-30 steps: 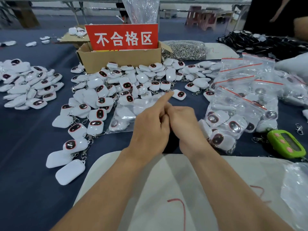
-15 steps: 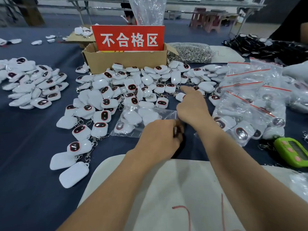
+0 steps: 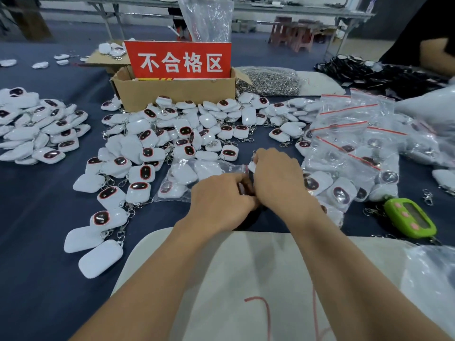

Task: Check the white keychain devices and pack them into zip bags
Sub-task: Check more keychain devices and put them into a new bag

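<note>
**Right hand back at the bag mouth, device in its grip**

Back from the far pile, where it reached half a second ago, the right hand now sits tight against the left hand at the bench's near middle. Its grip is closed, fingers curled over a white keychain device, of which only a white corner shows past the knuckles. That device is at the red-striped mouth of a clear zip bag. The left grip is closed too, fingers bent in on the bag's open edge (the exact pinch is hidden behind the knuckles). The bag lies flat on the bench, mouth toward the hands, with several white devices already inside.

Just beyond the bag spreads a loose pile of devices, some face up with dark red-ringed windows, some face down. Behind the pile stands a cardboard box carrying a red sign with white characters. To the right of the hands lie filled zip bags, overlapping one another, and nearer the edge a green timer. A second heap of devices sits well apart at the left. Under the forearms lies a white sheet with red marks.
</note>
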A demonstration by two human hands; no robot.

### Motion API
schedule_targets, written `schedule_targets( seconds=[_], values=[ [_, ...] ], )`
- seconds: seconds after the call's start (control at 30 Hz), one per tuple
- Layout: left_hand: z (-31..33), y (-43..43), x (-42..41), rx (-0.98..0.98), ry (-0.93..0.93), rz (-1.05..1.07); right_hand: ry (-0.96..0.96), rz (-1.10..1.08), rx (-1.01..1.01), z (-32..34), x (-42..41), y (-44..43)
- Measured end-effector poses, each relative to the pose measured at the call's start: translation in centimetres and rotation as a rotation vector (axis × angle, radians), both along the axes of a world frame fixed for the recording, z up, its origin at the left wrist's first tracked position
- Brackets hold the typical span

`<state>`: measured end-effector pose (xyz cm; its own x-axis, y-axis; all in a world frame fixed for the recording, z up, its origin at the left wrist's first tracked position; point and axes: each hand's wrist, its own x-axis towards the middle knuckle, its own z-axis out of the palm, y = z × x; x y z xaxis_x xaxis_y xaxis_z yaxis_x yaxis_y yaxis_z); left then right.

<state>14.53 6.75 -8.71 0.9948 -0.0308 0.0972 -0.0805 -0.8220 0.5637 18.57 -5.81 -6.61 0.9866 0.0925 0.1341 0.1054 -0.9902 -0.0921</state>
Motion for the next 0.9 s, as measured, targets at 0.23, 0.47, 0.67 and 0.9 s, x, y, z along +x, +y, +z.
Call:
schedule_targets(
  seconds=[0.23,0.47,0.67,0.9],
  values=[
    [-0.2,0.4,0.2,0.02,-0.028,0.145,-0.055,0.114,0.088,-1.1,-7.9,0.0],
    [0.3,0.2,-1.2,-0.388,-0.255,-0.096,-0.101,0.049,0.792,-1.1,-6.7,-1.5],
    [0.3,0.3,-0.8,-0.561,-0.108,-0.184,-0.146,0.134,1.154,-0.5,-6.4,-1.8],
    [0.8,-0.1,-0.5,-0.773,-0.014,-0.302,-0.158,0.055,1.515,-0.1,-6.4,-2.0]
  ],
)
